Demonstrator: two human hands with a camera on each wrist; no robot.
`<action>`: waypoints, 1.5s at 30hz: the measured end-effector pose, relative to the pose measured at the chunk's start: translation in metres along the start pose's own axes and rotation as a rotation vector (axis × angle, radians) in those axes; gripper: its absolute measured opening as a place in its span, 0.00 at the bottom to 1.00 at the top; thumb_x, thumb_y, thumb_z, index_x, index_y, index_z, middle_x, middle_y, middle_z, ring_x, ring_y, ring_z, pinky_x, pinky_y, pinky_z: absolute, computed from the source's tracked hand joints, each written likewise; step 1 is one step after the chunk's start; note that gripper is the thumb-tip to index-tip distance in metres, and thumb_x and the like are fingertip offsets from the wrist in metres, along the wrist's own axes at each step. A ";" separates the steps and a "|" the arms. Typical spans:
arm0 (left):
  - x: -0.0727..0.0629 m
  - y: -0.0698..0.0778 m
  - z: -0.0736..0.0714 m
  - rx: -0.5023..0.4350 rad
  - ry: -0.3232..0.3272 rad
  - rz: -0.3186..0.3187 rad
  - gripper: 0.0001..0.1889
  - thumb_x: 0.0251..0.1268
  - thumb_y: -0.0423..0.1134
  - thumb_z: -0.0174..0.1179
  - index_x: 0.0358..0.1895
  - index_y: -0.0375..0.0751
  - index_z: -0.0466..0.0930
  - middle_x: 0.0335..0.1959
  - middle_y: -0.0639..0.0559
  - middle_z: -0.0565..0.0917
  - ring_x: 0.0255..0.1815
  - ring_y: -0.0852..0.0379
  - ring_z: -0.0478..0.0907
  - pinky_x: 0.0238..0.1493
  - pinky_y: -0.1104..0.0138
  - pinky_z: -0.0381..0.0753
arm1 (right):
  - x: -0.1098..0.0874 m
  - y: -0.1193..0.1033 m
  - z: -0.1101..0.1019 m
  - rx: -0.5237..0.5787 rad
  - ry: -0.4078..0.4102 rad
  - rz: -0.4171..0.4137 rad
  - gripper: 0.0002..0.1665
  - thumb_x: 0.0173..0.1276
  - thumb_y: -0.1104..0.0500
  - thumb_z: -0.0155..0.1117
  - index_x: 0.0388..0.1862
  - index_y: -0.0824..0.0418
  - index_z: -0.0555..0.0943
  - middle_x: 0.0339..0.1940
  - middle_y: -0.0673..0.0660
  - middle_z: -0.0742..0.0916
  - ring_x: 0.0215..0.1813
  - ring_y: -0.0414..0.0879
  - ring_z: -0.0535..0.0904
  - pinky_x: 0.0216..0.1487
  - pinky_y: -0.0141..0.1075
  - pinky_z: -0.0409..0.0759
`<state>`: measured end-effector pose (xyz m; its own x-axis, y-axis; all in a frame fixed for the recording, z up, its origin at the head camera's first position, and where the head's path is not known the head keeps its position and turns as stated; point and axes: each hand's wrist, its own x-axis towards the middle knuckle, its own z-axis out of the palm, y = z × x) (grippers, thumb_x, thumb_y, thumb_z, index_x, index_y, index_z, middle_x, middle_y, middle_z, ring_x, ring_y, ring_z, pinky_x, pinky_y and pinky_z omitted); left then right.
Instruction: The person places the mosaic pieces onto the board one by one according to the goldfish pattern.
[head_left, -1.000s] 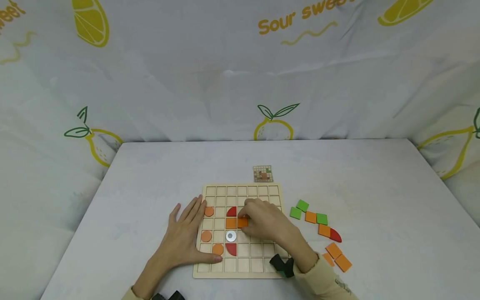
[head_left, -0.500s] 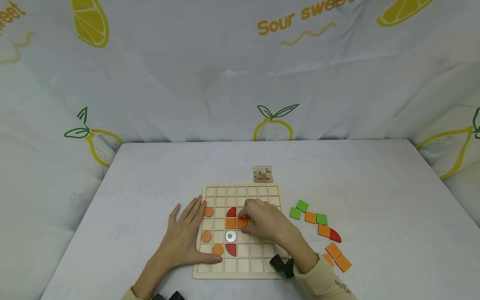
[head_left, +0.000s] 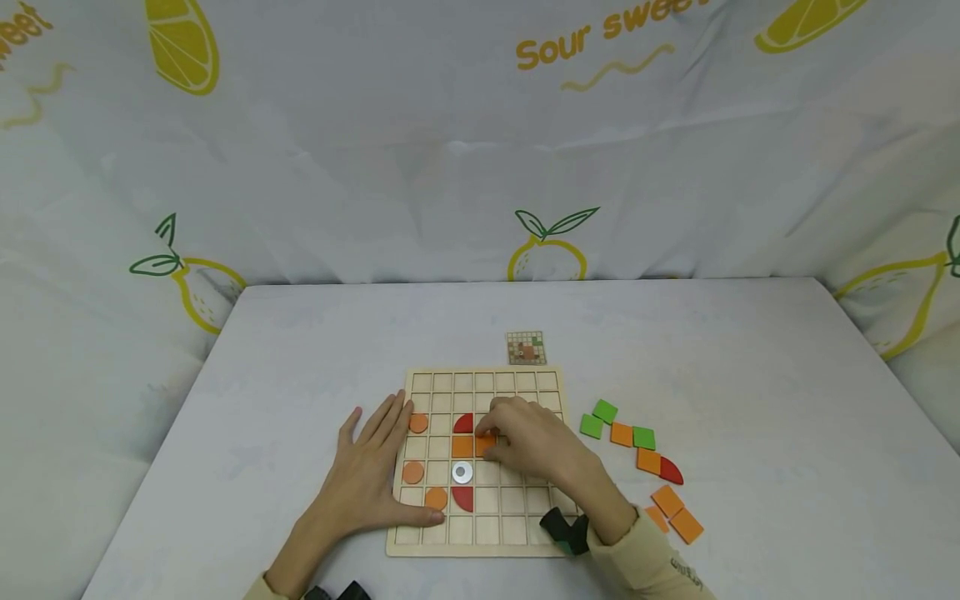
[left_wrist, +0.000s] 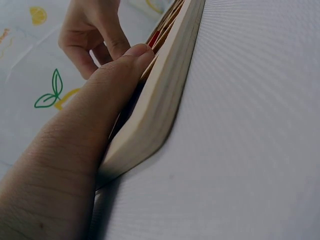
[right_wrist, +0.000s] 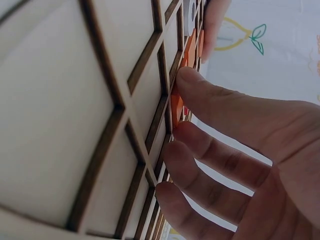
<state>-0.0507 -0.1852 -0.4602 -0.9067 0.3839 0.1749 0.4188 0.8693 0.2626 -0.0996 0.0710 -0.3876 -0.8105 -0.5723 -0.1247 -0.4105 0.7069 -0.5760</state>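
A wooden grid board (head_left: 513,530) lies on the table. My left hand (head_left: 369,479) rests spread over its left edge, fingers straight and the thumb (left_wrist: 132,57) on the near left part. My right hand (head_left: 536,442) pinches an orange square tile (right_wrist: 176,107) between thumb and forefinger, low at a cell near the middle of the grid. Just left of it sits another orange square tile (head_left: 462,447). Red quarter-round tiles (head_left: 463,423) occupy cells above and below in that column, with a white ring-shaped piece (head_left: 462,472) between. Orange discs (head_left: 412,472) fill cells at the left.
Right of the board lie loose green squares (head_left: 591,426), several orange squares (head_left: 667,501) and a red quarter-round piece (head_left: 671,471). A small pattern card (head_left: 526,347) lies beyond the board's far edge. A black device (head_left: 564,531) on the right wrist overhangs the board's near right corner.
The right thumb and fingers shift very slightly at the orange tile. Otherwise both hands and all the pieces stay where they were.
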 end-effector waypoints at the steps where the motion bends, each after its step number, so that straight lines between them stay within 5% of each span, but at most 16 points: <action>1: 0.000 0.000 0.000 0.000 0.001 0.000 0.76 0.31 0.89 0.60 0.81 0.37 0.54 0.84 0.45 0.57 0.84 0.48 0.55 0.78 0.39 0.44 | 0.000 0.000 0.000 0.000 0.000 -0.001 0.12 0.61 0.65 0.76 0.44 0.61 0.91 0.41 0.54 0.89 0.38 0.42 0.79 0.38 0.33 0.78; 30: 0.000 0.002 -0.001 -0.007 -0.009 -0.011 0.76 0.31 0.89 0.60 0.81 0.36 0.54 0.83 0.44 0.57 0.84 0.47 0.55 0.78 0.38 0.43 | -0.005 -0.002 0.000 -0.048 0.022 -0.004 0.12 0.61 0.63 0.74 0.45 0.58 0.91 0.40 0.51 0.88 0.36 0.40 0.75 0.35 0.32 0.75; 45: 0.000 0.003 0.000 0.004 -0.011 -0.014 0.76 0.31 0.89 0.60 0.81 0.36 0.54 0.84 0.44 0.56 0.84 0.47 0.55 0.78 0.38 0.44 | -0.052 0.014 -0.020 -0.095 0.103 -0.009 0.12 0.62 0.58 0.76 0.45 0.53 0.90 0.38 0.47 0.88 0.32 0.35 0.77 0.30 0.26 0.72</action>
<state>-0.0491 -0.1834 -0.4591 -0.9131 0.3749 0.1606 0.4056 0.8759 0.2614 -0.0714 0.1195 -0.3730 -0.8431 -0.5367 -0.0329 -0.4521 0.7406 -0.4971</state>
